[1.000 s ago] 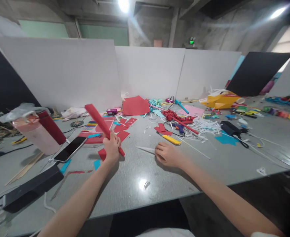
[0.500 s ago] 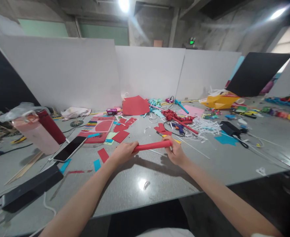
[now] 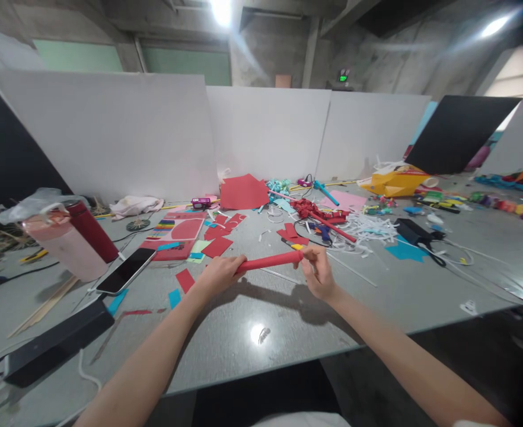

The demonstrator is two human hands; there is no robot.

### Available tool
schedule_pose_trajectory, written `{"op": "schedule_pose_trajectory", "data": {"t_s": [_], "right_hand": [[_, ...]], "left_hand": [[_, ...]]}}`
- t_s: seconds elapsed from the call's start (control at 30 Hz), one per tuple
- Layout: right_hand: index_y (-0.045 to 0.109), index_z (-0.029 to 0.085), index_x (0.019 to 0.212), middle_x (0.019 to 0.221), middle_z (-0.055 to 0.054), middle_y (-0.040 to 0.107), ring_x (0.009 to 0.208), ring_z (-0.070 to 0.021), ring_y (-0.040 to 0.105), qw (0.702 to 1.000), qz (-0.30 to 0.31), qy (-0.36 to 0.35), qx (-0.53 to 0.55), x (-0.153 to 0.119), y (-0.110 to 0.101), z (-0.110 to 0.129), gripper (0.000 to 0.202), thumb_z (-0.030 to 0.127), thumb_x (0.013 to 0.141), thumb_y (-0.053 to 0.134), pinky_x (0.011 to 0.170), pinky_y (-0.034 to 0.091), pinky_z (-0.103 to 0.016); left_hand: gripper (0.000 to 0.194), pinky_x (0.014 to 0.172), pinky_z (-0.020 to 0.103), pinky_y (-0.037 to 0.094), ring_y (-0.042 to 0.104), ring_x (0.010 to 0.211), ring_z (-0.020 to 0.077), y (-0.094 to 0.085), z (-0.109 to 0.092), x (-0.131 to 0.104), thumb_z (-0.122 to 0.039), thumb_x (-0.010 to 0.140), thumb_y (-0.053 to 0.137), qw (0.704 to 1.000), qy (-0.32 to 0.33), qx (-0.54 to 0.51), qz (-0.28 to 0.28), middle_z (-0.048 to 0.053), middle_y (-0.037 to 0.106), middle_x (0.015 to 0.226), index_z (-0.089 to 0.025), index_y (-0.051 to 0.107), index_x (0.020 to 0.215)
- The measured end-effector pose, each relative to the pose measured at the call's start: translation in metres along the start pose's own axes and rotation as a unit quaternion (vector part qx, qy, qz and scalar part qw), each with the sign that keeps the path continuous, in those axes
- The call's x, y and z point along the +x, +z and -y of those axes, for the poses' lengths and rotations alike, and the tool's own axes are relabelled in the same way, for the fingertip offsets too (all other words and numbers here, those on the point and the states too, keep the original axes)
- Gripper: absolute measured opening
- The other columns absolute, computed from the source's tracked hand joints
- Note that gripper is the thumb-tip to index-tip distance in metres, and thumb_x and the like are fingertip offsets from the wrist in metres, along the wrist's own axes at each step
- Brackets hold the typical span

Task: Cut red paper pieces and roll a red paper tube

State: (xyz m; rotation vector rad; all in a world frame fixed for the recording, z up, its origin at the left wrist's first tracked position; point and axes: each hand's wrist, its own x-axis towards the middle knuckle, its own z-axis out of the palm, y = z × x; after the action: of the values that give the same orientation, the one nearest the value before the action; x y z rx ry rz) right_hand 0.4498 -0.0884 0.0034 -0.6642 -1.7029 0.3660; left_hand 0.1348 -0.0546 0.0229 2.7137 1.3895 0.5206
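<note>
A red rolled-paper tube (image 3: 270,261) is held nearly level above the grey table, its right end slightly higher. My left hand (image 3: 220,274) is closed around its left end. At the other end, the fingers of my right hand (image 3: 318,271) pinch the tube's tip. Just beyond the tube lie red paper scraps (image 3: 292,232) and a yellow-handled tool (image 3: 295,245) whose kind I cannot make out. Behind them rests a heap of crumpled red paper (image 3: 317,209) with a thin red stick across it.
To the left stand a pink bottle (image 3: 68,246) and a dark red bottle (image 3: 93,231), near a phone (image 3: 127,270) and a black power adapter (image 3: 59,343). White paper shreds (image 3: 372,228) and another black adapter (image 3: 415,234) lie right. White panels (image 3: 268,130) close off the back.
My right hand has shifted its fingers at the tube's right end, which now shows a little lower and further left. My left hand keeps its grip.
</note>
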Motion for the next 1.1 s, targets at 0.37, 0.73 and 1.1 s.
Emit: {"op": "schedule_pose_trajectory", "data": {"t_s": [0.37, 0.73, 1.1], "right_hand": [[0.053, 0.026, 0.111, 0.077, 0.002, 0.065, 0.057, -0.0138, 0.059, 0.98, -0.016, 0.117, 0.16, 0.012, 0.006, 0.008, 0.02, 0.043, 0.104, 0.061, 0.052, 0.051, -0.027], [0.07, 0.019, 0.085, 0.068, -0.002, 0.073, 0.034, -0.0118, 0.056, 0.971, 0.007, 0.222, 0.087, 0.015, 0.002, 0.013, 0.037, 0.055, 0.095, 0.069, 0.03, 0.039, -0.024], [0.074, 0.017, 0.082, 0.064, -0.002, 0.071, 0.04, -0.0129, 0.062, 0.973, 0.052, 0.213, 0.066, 0.022, 0.0, 0.014, 0.037, 0.052, 0.095, 0.069, 0.04, 0.04, -0.024]], "left_hand": [[0.015, 0.073, 0.033, 0.041, 0.068, 0.084, 0.0266, -0.004, -0.001, 0.0, -0.024, 0.098, 0.059, 1.0, -0.024, 0.005, -0.019, 0.012, 0.073, 0.101, -0.023, 0.066, 0.112], [0.006, 0.068, 0.033, 0.037, 0.068, 0.084, 0.0274, -0.002, -0.008, 0.001, -0.024, 0.1, 0.055, 0.999, -0.017, 0.035, -0.017, 0.011, 0.072, 0.095, -0.022, 0.059, 0.104], [0.028, 0.062, 0.03, 0.03, 0.059, 0.062, 0.0236, -0.01, -0.026, -0.001, -0.05, 0.092, 0.069, 0.996, -0.037, -0.057, -0.051, 0.002, 0.058, 0.066, -0.025, 0.057, 0.089]]}}
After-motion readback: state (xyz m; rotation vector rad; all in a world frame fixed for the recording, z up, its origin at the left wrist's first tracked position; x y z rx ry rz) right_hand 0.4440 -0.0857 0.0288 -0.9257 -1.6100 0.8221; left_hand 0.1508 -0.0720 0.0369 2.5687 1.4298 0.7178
